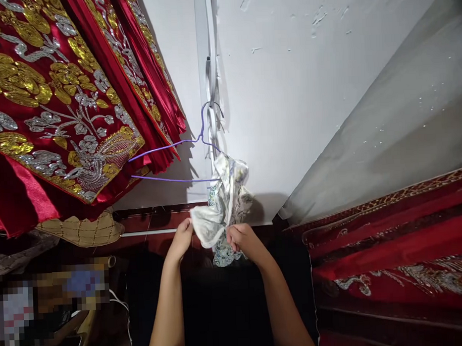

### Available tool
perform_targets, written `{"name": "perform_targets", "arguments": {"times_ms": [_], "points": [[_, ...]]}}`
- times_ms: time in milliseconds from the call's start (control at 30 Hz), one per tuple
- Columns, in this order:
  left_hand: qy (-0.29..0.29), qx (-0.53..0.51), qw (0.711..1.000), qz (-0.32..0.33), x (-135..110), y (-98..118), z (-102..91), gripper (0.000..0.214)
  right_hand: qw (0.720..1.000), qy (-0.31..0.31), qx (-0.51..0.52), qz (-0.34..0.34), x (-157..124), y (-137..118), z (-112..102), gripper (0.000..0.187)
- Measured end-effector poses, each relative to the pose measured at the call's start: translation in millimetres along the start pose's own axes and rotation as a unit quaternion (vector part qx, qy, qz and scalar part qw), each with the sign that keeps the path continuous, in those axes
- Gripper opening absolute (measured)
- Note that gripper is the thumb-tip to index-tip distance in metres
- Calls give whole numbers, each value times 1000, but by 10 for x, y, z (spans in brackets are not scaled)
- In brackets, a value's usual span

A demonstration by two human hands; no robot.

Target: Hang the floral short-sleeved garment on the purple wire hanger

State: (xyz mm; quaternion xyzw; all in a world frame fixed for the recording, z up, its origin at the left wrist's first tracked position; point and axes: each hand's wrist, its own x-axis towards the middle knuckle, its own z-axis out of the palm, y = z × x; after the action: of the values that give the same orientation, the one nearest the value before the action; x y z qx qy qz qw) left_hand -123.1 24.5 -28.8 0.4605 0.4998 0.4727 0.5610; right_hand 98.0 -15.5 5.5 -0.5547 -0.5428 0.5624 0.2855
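Note:
A pale, flower-patterned garment [231,175] hangs bunched on the right arm of a purple wire hanger [170,180]. The hanger's hook sits on a white strip against the wall, and its left end reaches behind red cloth. My left hand [183,237] pinches the edge of a white flap of the garment and holds it out to the left. My right hand [241,239] is closed on the garment's lower part, a little right of that flap. The fabric is crumpled, so I cannot tell which kind of garment it is.
Red robes with gold and silver embroidery [73,98] hang at the left. More red embroidered cloth [400,248] spreads at the right under a grey sheet [414,116]. A cluttered shelf with a white cable [120,300] stands at lower left. The white wall [281,90] is ahead.

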Motion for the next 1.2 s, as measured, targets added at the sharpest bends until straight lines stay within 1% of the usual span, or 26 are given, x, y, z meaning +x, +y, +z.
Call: {"name": "perform_targets", "arguments": {"times_ms": [67,133,167,200,233,300,333,367,433,500,533,600,633,700,733,767,800,833,900,967,1000,1033,1067,1100,1133,1200], "points": [[-17,-35,999,15,-52,166,70,28,996,-67,-27,47,27,166,-32,37],[-57,-98,993,25,-130,358,138,29,991,-105,-42,76,36,275,-57,36],[-87,-130,987,29,-178,449,177,27,989,-114,-45,84,33,291,-71,37],[-123,-153,980,29,-232,531,221,25,990,-106,-40,78,26,279,-90,39],[-161,-162,973,28,-290,603,272,23,994,-83,-29,59,14,239,-113,41],[-220,-130,966,28,-417,722,398,22,1000,-21,14,-6,-20,106,-161,44],[-234,-100,966,34,-485,776,471,22,999,1,36,-35,-40,28,-178,46],[-239,-67,968,46,-557,831,546,22,997,10,55,-55,-62,-48,-183,49],[-230,-2,969,92,-705,953,686,21,993,4,100,-67,-109,-172,-142,55],[-216,59,962,155,-839,1089,779,20,980,5,184,-73,-160,-254,-32,61],[-207,84,957,187,-889,1156,797,20,968,4,238,-78,-187,-283,39,64],[-184,122,944,247,-934,1275,777,17,943,-20,321,-86,-242,-328,183,72],[-167,137,938,272,-926,1322,742,16,936,-39,337,-90,-267,-349,244,76],[-139,164,929,302,-856,1386,646,13,937,-74,324,-106,-313,-397,323,80],[-130,169,929,301,-804,1398,597,13,942,-87,302,-114,-335,-430,335,77],[-123,164,934,294,-749,1396,550,12,950,-102,270,-120,-357,-470,328,69],[-122,146,940,283,-698,1377,508,13,958,-119,231,-123,-383,-521,304,58],[-130,122,946,271,-656,1341,468,20,965,-137,186,-125,-411,-583,262,45],[-174,84,950,243,-614,1219,388,38,971,-176,94,-133,-472,-733,139,24],[-248,112,940,203,-630,1052,281,47,967,-197,12,-162,-520,-898,-23,5],[-281,151,931,177,-656,966,213,47,965,-182,-25,-188,-530,-976,-113,5],[-295,198,922,154,-689,888,134,44,963,-149,-61,-219,-525,-1046,-205,10],[-292,245,915,133,-727,823,49,40,958,-97,-88,-255,-504,-1108,-294,14],[-280,285,909,116,-768,778,-41,37,948,-25,-98,-301,-469,-1161,-378,17],[-267,313,906,100,-811,756,-130,35,930,58,-91,-351,-421,-1206,-451,18],[-250,311,914,73,-896,782,-282,34,880,209,-45,-423,-308,-1279,-544,17]]}}
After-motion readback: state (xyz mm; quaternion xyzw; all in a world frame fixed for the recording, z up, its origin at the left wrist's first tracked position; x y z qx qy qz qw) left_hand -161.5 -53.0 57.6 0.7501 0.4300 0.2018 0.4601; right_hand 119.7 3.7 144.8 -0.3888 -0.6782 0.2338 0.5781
